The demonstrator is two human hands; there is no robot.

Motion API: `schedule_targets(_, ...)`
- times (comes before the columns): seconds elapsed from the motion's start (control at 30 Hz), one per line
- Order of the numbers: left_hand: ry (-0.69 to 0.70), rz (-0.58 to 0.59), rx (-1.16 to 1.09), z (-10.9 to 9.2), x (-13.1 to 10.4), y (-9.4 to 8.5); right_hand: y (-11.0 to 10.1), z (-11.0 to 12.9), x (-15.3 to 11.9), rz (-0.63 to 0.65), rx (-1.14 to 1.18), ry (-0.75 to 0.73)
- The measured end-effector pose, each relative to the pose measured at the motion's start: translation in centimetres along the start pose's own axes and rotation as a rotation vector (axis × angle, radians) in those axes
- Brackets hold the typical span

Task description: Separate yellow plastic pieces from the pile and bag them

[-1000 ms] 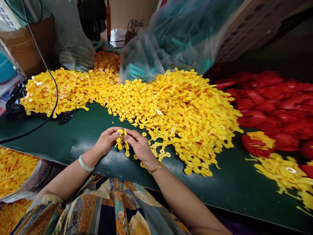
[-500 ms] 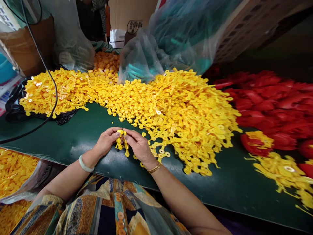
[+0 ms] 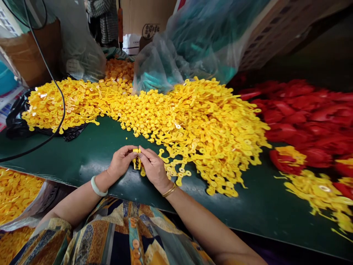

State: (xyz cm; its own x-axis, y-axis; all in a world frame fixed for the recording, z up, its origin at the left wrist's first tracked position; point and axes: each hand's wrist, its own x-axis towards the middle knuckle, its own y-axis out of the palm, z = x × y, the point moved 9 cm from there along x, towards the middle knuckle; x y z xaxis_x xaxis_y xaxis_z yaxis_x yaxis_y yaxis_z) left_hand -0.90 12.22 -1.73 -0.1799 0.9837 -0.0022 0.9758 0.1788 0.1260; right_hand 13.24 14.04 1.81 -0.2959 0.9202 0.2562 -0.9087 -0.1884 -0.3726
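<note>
My left hand [image 3: 120, 162], with a pale bangle at its wrist, pinches the left side of a small yellow plastic assembly [image 3: 136, 162]. On the other side, my right hand [image 3: 154, 167], with a gold band at its wrist, has its thumb and fingers closed on the same piece. The hands almost meet above the green table [image 3: 96, 154]. Yellow legs of the piece hang below the fingertips; its fine details are too small to tell. Just right of my right hand lie loose yellow links [image 3: 182, 173], at the edge of a big heap of yellow parts [image 3: 215, 125].
Red plastic parts [image 3: 309, 121] are piled at the right, with yellow pieces [image 3: 317, 195] before them. A black cable [image 3: 62, 99] crosses the left side. Clear plastic bags [image 3: 165, 62] stand behind the heap. A person [image 3: 106, 18] in a checked garment is at the back.
The yellow piece has turned between my fingers and its legs now hang closer together. My right hand has shifted slightly left and down. More of the person at the back shows.
</note>
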Motion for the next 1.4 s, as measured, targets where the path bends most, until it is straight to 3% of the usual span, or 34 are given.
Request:
schedule_targets(0.23, -0.057, 0.043, -0.041, 0.0, 0.0, 0.2, 0.4, 1.2, -0.5, 0.006, -0.094, -0.199)
schedule_targets(0.43, -0.164, 0.174, -0.285, 0.7, 0.2, 1.4, -0.2, 1.6, 0.4, 0.058, -0.059, -0.174)
schedule_targets(0.63, -0.284, 0.167, -0.366, 1.8, -0.2, 1.8, -0.5, 1.4, 0.5, 0.042, -0.078, -0.19)
schedule_targets(0.8, -0.15, 0.116, -0.203, 0.9, -0.1, 1.0, -0.3, 1.8, 0.1, 0.009, -0.093, -0.251)
schedule_targets(0.97, 0.114, 0.039, 0.193, -1.3, -0.1, -0.2, -0.2, 1.5, 0.2, -0.043, -0.049, -0.164)
schedule_targets(1.1, 0.213, 0.042, 0.384, -2.1, -0.3, -0.2, 0.0, 0.9, 0.3, -0.037, -0.018, -0.103)
schedule_targets(1.2, 0.192, 0.064, 0.365, -2.0, -0.3, -0.1, -0.2, 1.1, 0.2, -0.024, -0.038, -0.153)
schedule_targets(1.3, 0.069, 0.123, 0.172, -1.3, -0.2, 0.4, -0.5, 1.9, 0.1, 0.018, -0.051, -0.242)
schedule_targets(1.4, -0.021, 0.149, -0.019, -0.9, -0.4, 1.0, -1.0, 2.2, 0.3, 0.027, -0.013, -0.211)
